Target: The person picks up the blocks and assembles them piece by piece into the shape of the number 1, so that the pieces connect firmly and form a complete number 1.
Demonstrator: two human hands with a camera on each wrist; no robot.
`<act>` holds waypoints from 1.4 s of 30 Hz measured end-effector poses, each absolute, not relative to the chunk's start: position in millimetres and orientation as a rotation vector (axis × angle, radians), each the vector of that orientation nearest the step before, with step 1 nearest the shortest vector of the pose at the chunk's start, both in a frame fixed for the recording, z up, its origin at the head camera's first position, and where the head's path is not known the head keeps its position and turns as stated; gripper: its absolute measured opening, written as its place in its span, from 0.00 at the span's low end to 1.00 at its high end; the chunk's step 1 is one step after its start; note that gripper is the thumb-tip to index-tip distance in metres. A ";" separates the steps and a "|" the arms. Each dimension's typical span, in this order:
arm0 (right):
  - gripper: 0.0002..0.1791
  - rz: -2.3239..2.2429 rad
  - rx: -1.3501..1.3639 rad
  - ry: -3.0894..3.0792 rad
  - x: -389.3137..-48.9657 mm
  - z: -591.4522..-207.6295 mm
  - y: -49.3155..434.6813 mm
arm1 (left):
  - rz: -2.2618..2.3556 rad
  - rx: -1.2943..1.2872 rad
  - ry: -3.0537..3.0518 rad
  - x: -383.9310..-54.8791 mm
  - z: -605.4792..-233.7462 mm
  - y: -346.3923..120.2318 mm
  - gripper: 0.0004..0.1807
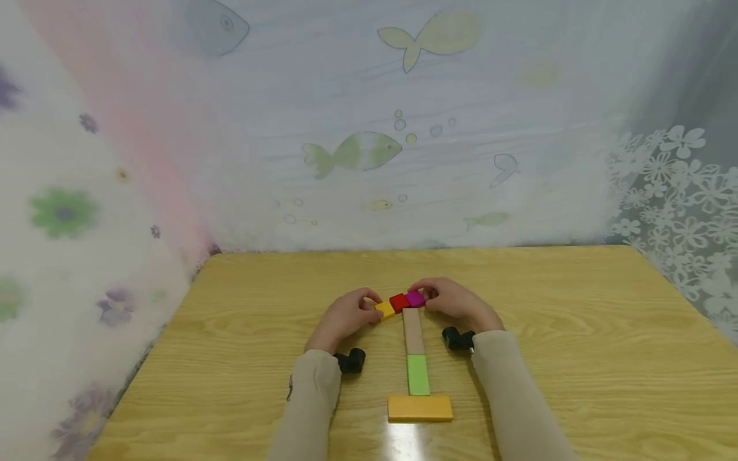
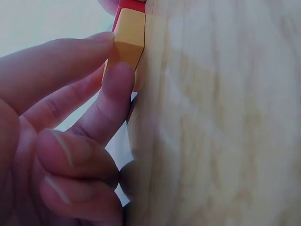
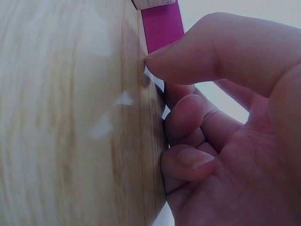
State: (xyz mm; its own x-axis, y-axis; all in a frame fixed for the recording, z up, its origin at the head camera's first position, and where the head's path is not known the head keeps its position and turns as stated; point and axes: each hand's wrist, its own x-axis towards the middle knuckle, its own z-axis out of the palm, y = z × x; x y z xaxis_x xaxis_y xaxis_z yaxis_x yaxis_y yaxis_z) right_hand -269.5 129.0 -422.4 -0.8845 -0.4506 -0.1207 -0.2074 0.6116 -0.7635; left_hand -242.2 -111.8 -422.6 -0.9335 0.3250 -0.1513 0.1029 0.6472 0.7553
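Observation:
My left hand (image 1: pixel 346 316) pinches a yellow block (image 1: pixel 385 310) at the left end of a short slanting row. In the left wrist view, fingertips lie against two sides of the yellow block (image 2: pixel 129 35), with a red block (image 2: pixel 132 5) just beyond it. The red block (image 1: pixel 399 302) is the middle one in the row. At its right end is a magenta block (image 1: pixel 414 298), held between the thumb and a finger of my right hand (image 1: pixel 455 299). The right wrist view shows the thumb at the end of the magenta block (image 3: pixel 162 28); the other fingers are curled beneath.
Below the row, a plain wooden block (image 1: pixel 412 331) and a light green block (image 1: pixel 418 374) form a line, ending at an orange block (image 1: pixel 419 408) laid crosswise. Black wrist cameras (image 1: pixel 352 361) sit near both sleeves. A fish-patterned curtain (image 1: pixel 369 192) hangs behind the wooden table (image 1: pixel 242 320).

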 end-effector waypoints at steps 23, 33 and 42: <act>0.22 -1.099 -0.515 2.576 -263.0 -420.1 135.3 | 1.089 0.331 2.632 -239.5 -420.7 -101.0 0.14; 0.25 -1.196 -0.498 2.561 -259.7 -421.9 140.6 | 1.162 0.304 2.566 -237.8 -419.4 -105.9 0.18; 0.16 -1.046 -0.411 2.732 -241.0 -416.3 145.1 | 1.201 0.222 2.579 -240.1 -417.2 -112.4 0.18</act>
State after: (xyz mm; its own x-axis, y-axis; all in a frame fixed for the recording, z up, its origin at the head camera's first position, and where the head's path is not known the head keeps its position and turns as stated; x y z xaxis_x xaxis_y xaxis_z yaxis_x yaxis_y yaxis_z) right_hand -241.0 145.1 -416.3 -0.9441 -0.3213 -0.0745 -0.1894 0.7130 -0.6751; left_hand -240.1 -112.4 -417.2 -0.9470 0.2572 -0.1923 0.0183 0.6411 0.7672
